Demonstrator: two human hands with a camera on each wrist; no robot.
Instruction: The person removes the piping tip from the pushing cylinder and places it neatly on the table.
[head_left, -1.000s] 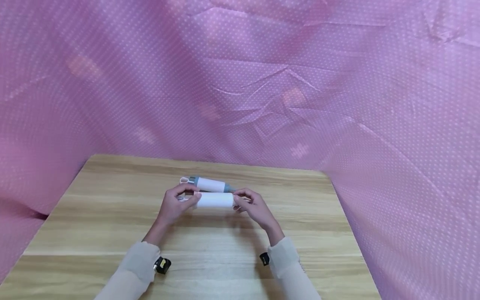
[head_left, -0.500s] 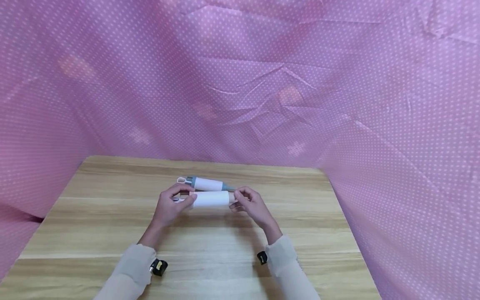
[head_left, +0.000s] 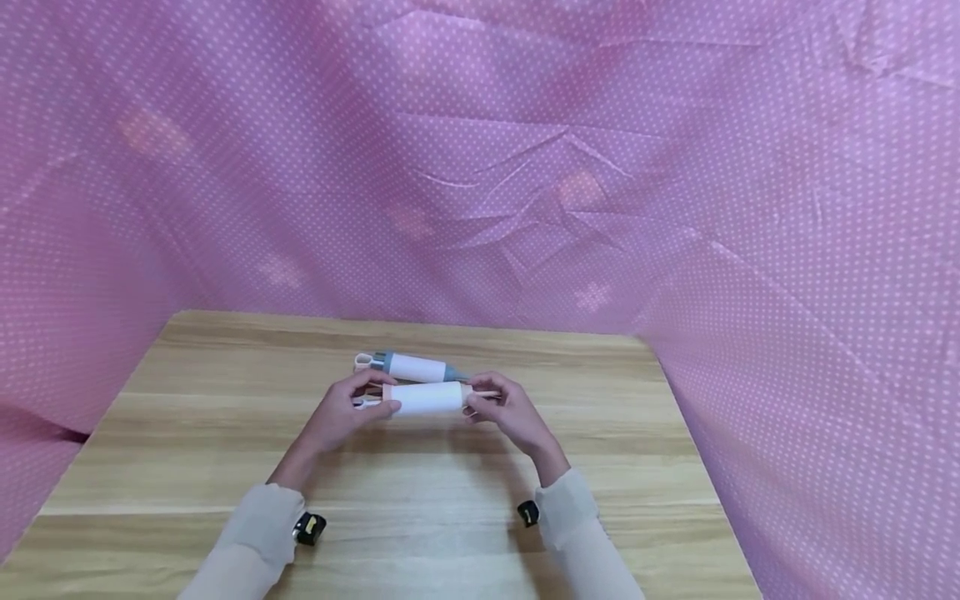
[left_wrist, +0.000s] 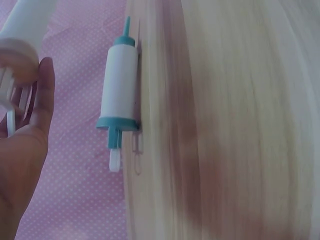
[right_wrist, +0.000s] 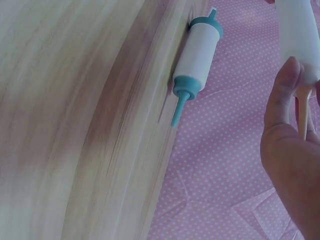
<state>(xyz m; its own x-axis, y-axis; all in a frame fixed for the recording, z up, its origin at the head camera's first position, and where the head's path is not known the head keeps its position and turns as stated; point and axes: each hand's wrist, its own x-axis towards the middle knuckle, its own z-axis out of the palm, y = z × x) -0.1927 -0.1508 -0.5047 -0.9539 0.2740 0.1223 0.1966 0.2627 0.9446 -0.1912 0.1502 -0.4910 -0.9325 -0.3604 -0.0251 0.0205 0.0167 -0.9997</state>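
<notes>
A syringe with a white barrel (head_left: 426, 397) and pale beige ends lies sideways between both hands, held above the wooden table. My left hand (head_left: 341, 414) grips its plunger end, thumb on the near side and fingers at the far side. At the other end, my right hand (head_left: 517, 417) holds the barrel around the base of the thin beige nozzle (right_wrist: 303, 112). The white plunger handle (left_wrist: 7, 92) shows inside the left hand's grasp. Just behind, a second syringe (head_left: 417, 368) with teal ends lies on the table, nozzle to the right.
The wood-grain table (head_left: 420, 517) spreads around and in front of the hands. A pink dotted cloth (head_left: 480, 167) hangs behind it and at both sides. Each sleeve cuff carries a small black camera (head_left: 309, 528).
The left thumb has slid to the barrel's near lower side. The right fingers have shifted, and the beige end and nozzle now show. The teal syringe stays in place.
</notes>
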